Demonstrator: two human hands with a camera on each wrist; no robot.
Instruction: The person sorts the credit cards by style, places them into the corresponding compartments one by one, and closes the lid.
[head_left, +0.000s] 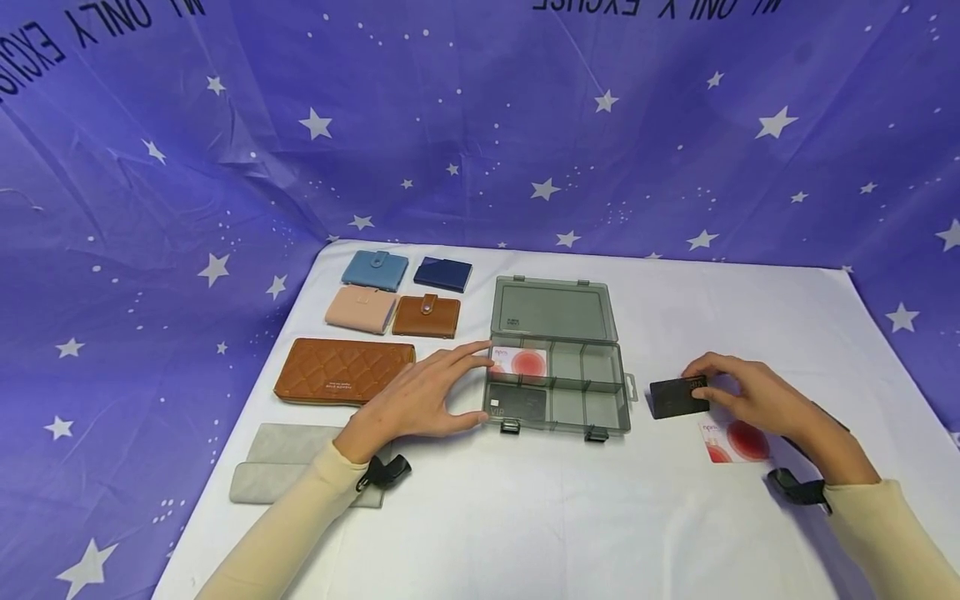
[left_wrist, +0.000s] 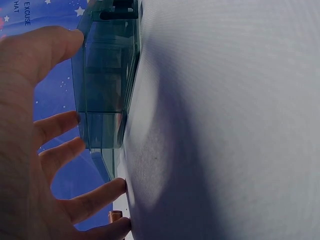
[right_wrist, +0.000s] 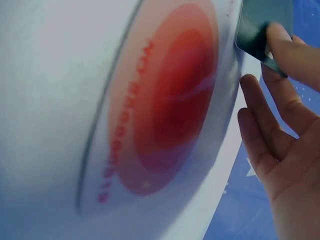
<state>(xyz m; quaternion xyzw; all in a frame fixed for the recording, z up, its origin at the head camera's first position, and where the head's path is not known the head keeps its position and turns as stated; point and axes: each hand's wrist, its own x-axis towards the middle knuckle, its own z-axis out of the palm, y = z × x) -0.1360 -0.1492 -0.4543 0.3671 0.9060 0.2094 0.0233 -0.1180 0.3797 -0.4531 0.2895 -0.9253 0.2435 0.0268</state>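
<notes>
A black VIP card (head_left: 677, 398) is pinched at its right end between thumb and fingers of my right hand (head_left: 738, 392). Just below that hand, a white card with red circles (head_left: 738, 442) lies on the table; it fills much of the right wrist view. My left hand (head_left: 423, 400) spreads its fingers along the left side of a grey translucent divided box (head_left: 588, 408), thumb and fingertips at its rim. The box lid lies folded back. In its left compartments sit a red-and-white card (head_left: 521, 362) at the back and a black card (head_left: 517, 403) in front.
Left of the box lie a blue wallet (head_left: 375, 270), a navy card holder (head_left: 442, 273), a pink wallet (head_left: 361, 308) and a small brown wallet (head_left: 426, 316). A quilted brown wallet (head_left: 341, 371) and a grey wallet (head_left: 281, 462) lie nearer, by the left arm. A starry purple cloth (head_left: 480, 125) hangs behind the table.
</notes>
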